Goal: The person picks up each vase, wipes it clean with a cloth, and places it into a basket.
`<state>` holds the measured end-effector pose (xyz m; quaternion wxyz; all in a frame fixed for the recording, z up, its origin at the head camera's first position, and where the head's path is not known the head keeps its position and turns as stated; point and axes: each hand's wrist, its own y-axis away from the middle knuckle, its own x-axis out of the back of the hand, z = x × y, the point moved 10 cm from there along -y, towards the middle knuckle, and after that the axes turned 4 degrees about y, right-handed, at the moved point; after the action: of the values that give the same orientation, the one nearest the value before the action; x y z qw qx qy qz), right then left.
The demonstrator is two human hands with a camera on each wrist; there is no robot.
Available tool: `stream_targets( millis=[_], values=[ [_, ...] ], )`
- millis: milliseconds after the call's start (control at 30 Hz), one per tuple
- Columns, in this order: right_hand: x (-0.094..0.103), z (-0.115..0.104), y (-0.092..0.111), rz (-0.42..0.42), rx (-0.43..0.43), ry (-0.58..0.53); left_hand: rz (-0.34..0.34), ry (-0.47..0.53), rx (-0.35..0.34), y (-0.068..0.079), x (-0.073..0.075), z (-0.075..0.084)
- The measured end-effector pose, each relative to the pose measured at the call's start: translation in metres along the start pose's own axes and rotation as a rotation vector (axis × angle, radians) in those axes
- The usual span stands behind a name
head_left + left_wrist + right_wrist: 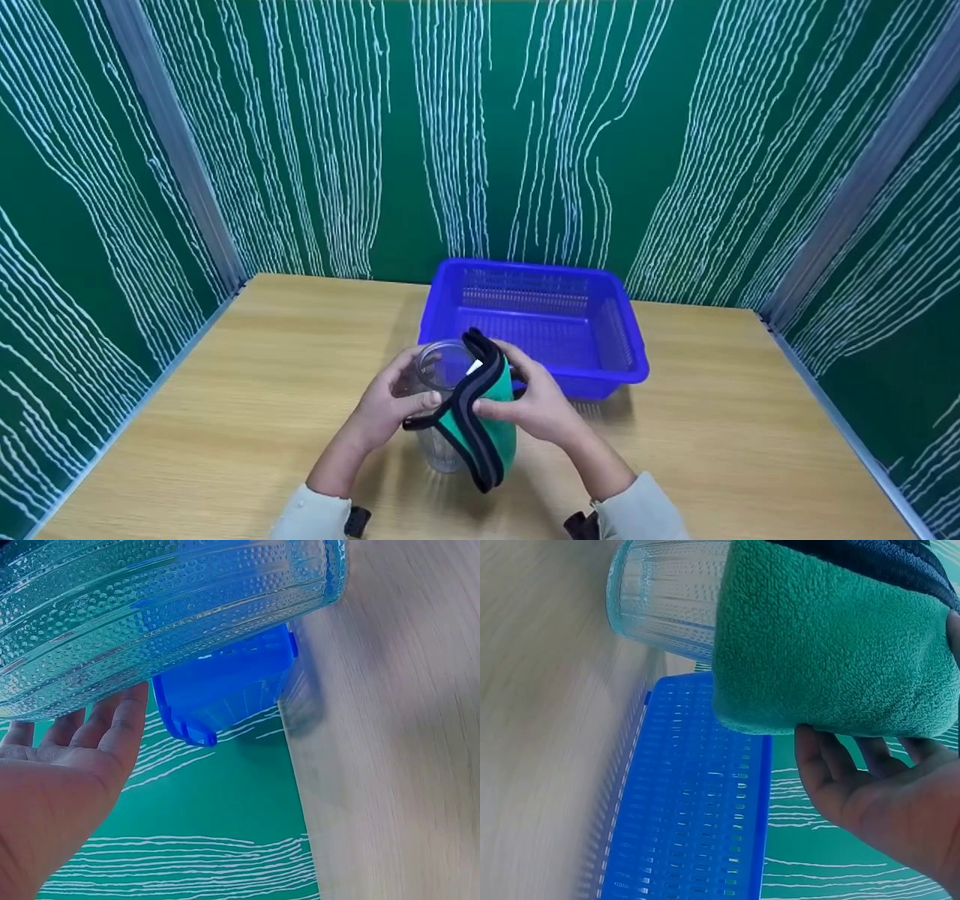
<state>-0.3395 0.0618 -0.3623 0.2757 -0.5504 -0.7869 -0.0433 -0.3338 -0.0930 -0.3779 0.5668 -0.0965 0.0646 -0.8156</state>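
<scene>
A clear glass jar (441, 450) with a dotted, ribbed wall stands between the two hands, its round mouth facing up. My left hand (386, 405) grips the jar from the left near its top, with the thumb at the front; its fingers (124, 720) lie along the far side of the dotted glass (172, 622) in the left wrist view. My right hand (536, 401) holds a green terry cloth (499, 439) with black edging against the jar's right side, thumb on the edging. Whether the jar's base touches the table cannot be told.
Behind the hands, a blue plastic basket (634, 352) with slotted walls rests on the wooden table (300, 360). Green panels (390, 195) with white wavy lines enclose the table at the back and sides, joined by grey corner posts (176, 127).
</scene>
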Motion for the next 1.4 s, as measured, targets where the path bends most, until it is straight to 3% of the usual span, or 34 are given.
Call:
stream_targets(
  millis=[200, 367, 600, 800, 1033, 1400],
  values=[
    [0.002, -0.012, 0.004, -0.032, -0.037, 0.006, -0.017, -0.030, -0.049, -0.007, 0.004, -0.014],
    [0.000, 0.000, 0.000, -0.038, -0.025, 0.017, -0.023, -0.036, -0.059, -0.009, 0.004, -0.015],
    [-0.004, 0.020, -0.004, -0.045, 0.012, 0.033, -0.007, -0.036, -0.036, -0.006, 0.003, -0.004],
    [-0.005, 0.013, 0.001, -0.050, 0.006, 0.005, -0.007, -0.058, -0.027, 0.000, -0.002, 0.011],
    [-0.004, 0.004, 0.006, -0.056, 0.000, 0.002, -0.017, -0.049, -0.023, -0.002, -0.002, 0.011],
    [-0.015, 0.020, 0.010, -0.076, 0.001, 0.070, -0.013, -0.033, -0.041, -0.001, -0.002, 0.009]
  ],
)
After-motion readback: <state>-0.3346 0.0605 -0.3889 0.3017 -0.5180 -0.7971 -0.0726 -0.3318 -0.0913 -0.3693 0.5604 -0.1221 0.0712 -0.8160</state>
